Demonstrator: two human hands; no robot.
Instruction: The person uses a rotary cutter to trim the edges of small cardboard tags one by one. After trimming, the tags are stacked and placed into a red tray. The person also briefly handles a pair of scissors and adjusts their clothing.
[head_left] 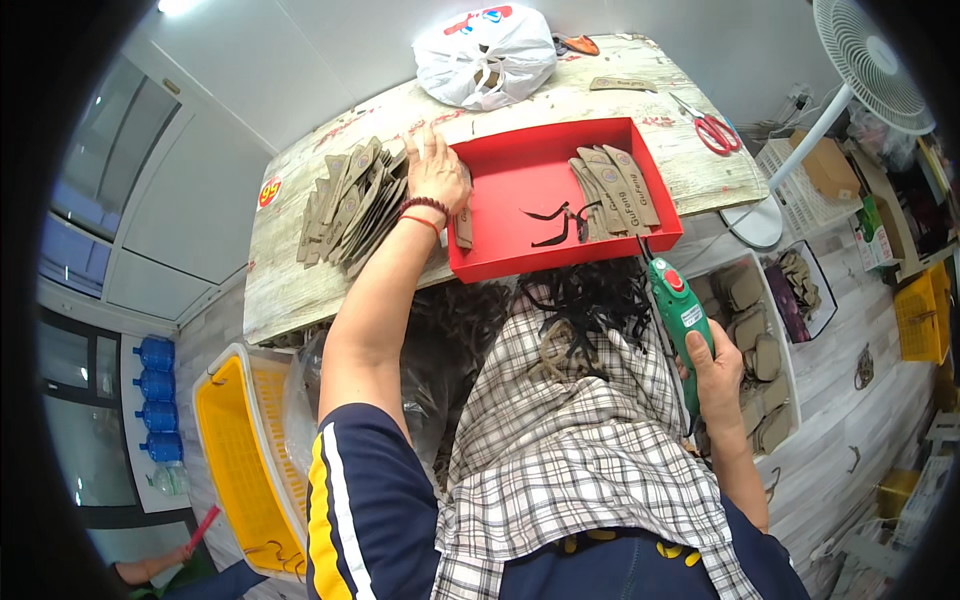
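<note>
Cardboard tags [345,205] lie in a loose fanned heap near the left edge of the surface [290,290], and the left hand [435,175] rests on the right end of this heap, fingers spread flat and closed on nothing. The heap is big and untidy, so a careless pull could push several tags over the left edge, down toward the yellow basket [235,455] below. One red tray [520,170] stands in the middle of the surface, against its near edge; it holds about four more tags [615,190] by its right wall and some black cord pieces [555,225], I think two or three, the view is not clear enough. The right hand [715,375] is clamped around one green power tool [680,310], held below the near edge, its tip pointing up at the tray's right corner. The tip is close to the tray wall and to the loose black strips [590,295] on the lap, and it could catch them. One pair of red scissors [712,130] lies near the right edge.
</note>
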